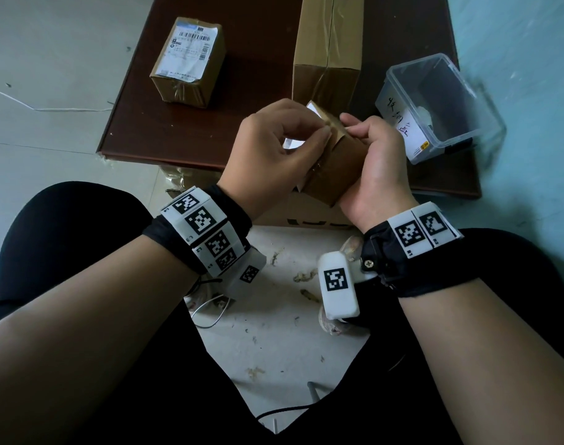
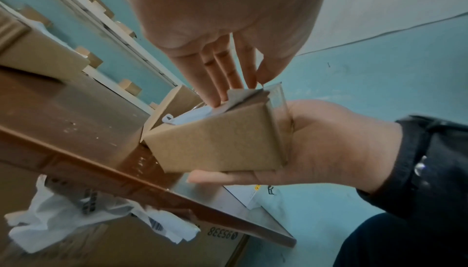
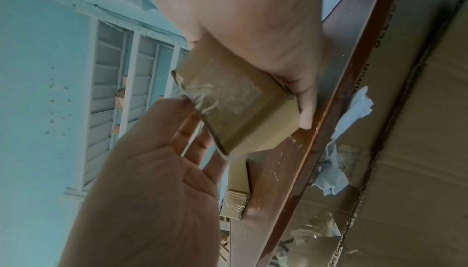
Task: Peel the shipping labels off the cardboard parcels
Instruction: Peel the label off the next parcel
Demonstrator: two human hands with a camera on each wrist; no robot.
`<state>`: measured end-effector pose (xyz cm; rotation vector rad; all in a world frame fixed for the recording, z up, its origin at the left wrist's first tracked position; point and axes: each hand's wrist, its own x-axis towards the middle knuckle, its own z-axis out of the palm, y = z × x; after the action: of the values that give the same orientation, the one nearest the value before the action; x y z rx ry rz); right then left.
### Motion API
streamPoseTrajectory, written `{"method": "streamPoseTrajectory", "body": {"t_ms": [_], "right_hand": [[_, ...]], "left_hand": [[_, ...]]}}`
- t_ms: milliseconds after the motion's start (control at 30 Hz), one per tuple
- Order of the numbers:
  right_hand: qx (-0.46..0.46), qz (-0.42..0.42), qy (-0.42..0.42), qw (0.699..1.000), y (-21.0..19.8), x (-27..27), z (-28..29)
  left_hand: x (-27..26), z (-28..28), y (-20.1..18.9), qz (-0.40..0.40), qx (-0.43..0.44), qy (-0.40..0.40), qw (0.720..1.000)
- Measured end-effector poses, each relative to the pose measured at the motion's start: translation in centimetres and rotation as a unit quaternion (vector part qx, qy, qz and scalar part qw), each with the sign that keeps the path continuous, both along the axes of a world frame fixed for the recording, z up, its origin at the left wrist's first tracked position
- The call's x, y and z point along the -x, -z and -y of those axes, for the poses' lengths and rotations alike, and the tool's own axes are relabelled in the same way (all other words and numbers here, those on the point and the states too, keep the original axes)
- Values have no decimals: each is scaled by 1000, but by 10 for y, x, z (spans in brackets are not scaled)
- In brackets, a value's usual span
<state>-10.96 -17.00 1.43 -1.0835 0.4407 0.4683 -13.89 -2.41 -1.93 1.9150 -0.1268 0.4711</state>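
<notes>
Small parcel [image 1: 333, 170] held above table [image 1: 184, 123] near edge, label [image 2: 236, 96] corner lifted at top. Left hand [image 1: 271, 157] fingers pinch that corner; right hand [image 1: 375, 165] fingers wrapped round parcel. Advice: pull low, slow, along face, avoid tearing. Second labelled parcel [image 1: 189, 64] waits well apart

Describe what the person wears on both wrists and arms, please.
Both forearms are bare. The left hand has a black fabric wrist wrap carrying white blocks with black square markers. The right hand has the same, plus a white marker box below the wrist and a screw.
</notes>
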Motion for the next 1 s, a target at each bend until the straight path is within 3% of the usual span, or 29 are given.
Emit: {"method": "streamPoseTrajectory", "body": {"t_ms": [267,433,633,867,1000], "right_hand": [[-34,74,-23,996,2,-2,-4],[-57,47,-76,994,11,0,-5],[-63,12,-71,995,25,-6,-11],[-28,72,-33,996,33,-10,-11],[-20,75,-11,997,33,-15,-7]], "left_hand": [[7,-6,-3,30,-18,-31,999],[14,-9,-4,22,-48,4,999],[13,-13,-1,-2,-51,23,998],[15,-13,-6,-88,15,0,996],[15,-10,-10,-93,22,10,995]]}}
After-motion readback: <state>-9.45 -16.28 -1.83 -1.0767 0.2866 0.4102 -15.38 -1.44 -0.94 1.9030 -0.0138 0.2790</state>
